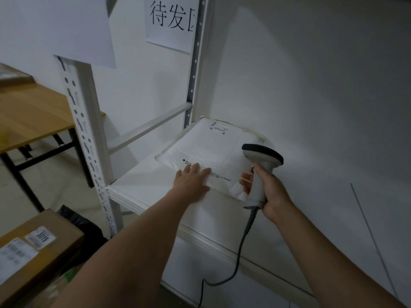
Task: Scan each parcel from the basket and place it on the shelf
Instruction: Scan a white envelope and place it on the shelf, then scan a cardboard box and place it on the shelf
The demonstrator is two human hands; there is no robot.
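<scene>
Shelf (142, 190): white, right of the scene.
Box (37, 243): 1, near left, labelled; likely still to shelve.
Parcel (206, 143): 1 white mailer, flat on shelf, far right; placing nearly done.
Scanner (260, 161): corded.
Left grip (192, 178): fingers straight, pressing parcel's near edge.
Right grip (271, 192): clamped round scanner.

arms: two, both in view | left hand (193, 181) — bare, left forearm (133, 236) uncovered up to the frame edge | right hand (270, 190) — bare, right forearm (322, 252) uncovered likewise
</scene>
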